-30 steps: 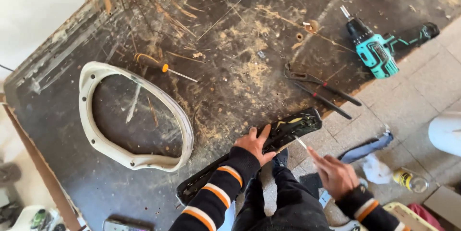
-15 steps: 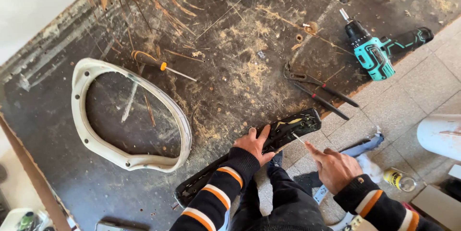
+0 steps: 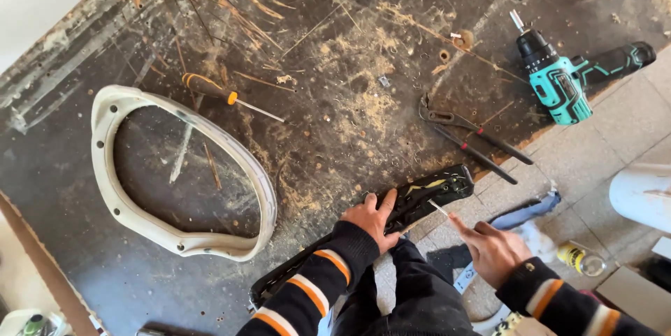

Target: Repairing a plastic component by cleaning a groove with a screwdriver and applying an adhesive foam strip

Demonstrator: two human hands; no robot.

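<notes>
Holding black panel (image 3: 419, 200) as before | right hand (image 3: 493, 252) drawn nearer

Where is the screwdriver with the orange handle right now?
In the head view the screwdriver lies on the workbench, upper left of centre, just above the white oval frame and away from both hands.

ring (image 3: 105, 168) left on bench (image 3: 349, 63); screwdriver (image 3: 217, 93) behind it; pliers (image 3: 468, 133) centre-right; drill (image 3: 559, 81) far right; panel (image 3: 419, 200) at near edge
</notes>
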